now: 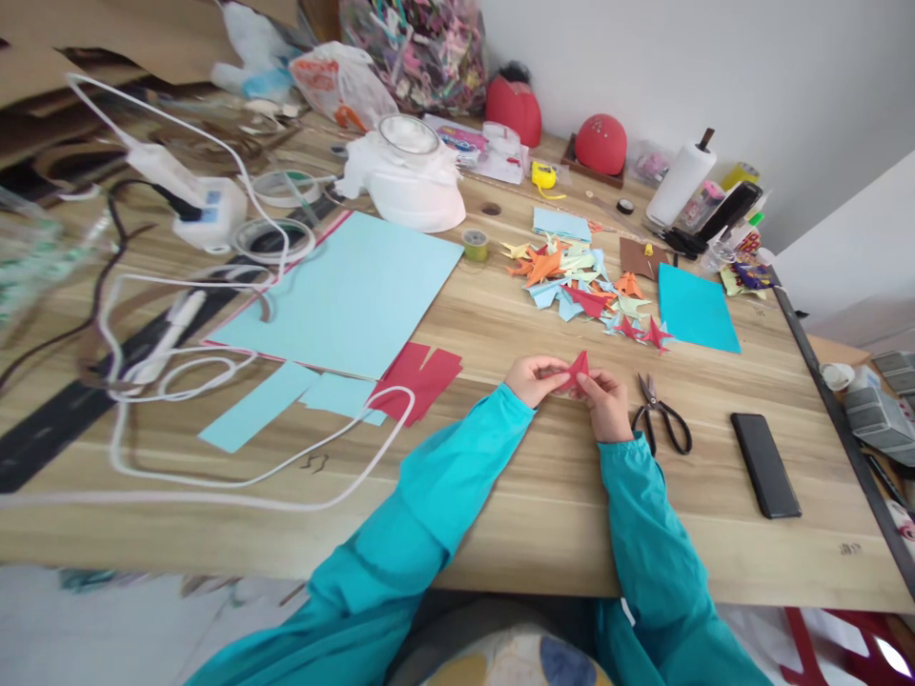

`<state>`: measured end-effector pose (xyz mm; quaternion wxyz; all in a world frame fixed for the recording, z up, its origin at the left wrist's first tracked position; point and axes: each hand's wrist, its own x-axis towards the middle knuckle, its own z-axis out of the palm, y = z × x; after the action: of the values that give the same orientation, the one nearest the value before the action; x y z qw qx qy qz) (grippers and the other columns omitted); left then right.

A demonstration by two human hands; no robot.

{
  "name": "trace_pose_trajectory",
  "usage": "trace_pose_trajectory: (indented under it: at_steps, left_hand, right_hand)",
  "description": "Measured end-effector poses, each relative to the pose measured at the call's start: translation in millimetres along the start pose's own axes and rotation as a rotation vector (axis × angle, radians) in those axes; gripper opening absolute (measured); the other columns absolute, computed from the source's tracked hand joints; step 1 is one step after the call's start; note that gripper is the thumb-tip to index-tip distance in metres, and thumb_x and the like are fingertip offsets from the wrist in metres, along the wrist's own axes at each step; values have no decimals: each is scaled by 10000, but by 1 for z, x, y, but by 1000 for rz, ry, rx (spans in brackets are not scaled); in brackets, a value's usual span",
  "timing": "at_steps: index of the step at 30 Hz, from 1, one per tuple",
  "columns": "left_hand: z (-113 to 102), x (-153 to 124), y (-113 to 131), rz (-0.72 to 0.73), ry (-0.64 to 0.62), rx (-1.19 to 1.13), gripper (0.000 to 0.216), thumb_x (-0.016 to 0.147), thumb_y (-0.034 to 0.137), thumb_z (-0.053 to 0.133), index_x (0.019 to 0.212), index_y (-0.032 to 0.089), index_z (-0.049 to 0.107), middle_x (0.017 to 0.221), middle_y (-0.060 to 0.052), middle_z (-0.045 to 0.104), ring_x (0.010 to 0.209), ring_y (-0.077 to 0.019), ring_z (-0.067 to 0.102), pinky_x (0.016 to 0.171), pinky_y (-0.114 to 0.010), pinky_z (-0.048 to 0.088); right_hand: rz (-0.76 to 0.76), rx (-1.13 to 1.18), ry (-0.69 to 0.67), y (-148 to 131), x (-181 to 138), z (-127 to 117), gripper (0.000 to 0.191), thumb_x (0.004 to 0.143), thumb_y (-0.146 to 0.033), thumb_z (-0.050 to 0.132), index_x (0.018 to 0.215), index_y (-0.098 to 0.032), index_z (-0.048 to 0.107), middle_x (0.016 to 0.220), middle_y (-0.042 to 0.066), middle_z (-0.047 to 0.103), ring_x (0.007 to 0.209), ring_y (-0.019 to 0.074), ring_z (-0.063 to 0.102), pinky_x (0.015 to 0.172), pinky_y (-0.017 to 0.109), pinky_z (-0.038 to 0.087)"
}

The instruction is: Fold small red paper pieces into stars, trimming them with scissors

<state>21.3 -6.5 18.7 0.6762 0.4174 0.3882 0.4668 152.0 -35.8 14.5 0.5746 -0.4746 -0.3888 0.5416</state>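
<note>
Two hands pinching, head view: left hand [538, 379] and right hand [605, 400] have fingers closed on red folded paper [579, 368] between them, over the wooden tabletop [539, 514], likely to steady a crease. Black-handled scissors [651, 402] lie just beside the right hand, presumably for quick reach.

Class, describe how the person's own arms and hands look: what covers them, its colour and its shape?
The left sleeve and right sleeve are plain bright teal, long, loose and creased, narrowing to gathered cuffs at the wrists. The left hand and right hand are bare, without gloves.
</note>
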Motion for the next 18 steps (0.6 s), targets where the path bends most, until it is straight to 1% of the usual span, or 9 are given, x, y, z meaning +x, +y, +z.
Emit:
trace_pose_trajectory:
  at_steps: [4,9,13,18]
  left_hand:
    - [0,0,1,13,-6,1,317,490,303,743,721,105,653,585,-25,659,532,-138,601,597,-291,508]
    - [-1,1,0,29,1,20,305,500,301,737,718,105,652,600,-29,659,560,-148,609,622,-304,507]
    - [-2,0,2,11,-3,26,307,499,303,738,714,103,647,566,-16,641,535,-131,594,592,-282,505]
    - [-1,1,1,-25,-8,18,333,487,329,743,706,102,636,549,-11,635,504,-122,582,540,-261,497]
  right_hand:
    - [37,42,-30,-1,0,-1,141,668,-319,656,651,-182,627,537,-15,617,453,112,529,490,253,421]
    - [-11,-65,-52,-3,-1,0,114,633,-272,693,676,-177,648,537,-16,622,474,104,532,511,239,422]
    - [-23,-118,-53,-4,-1,-1,112,639,-271,686,672,-167,660,541,-11,628,470,99,523,505,233,417]
    - [-28,-110,-69,-4,-2,-1,109,639,-268,685,647,-163,657,523,-13,620,463,97,518,493,227,413]
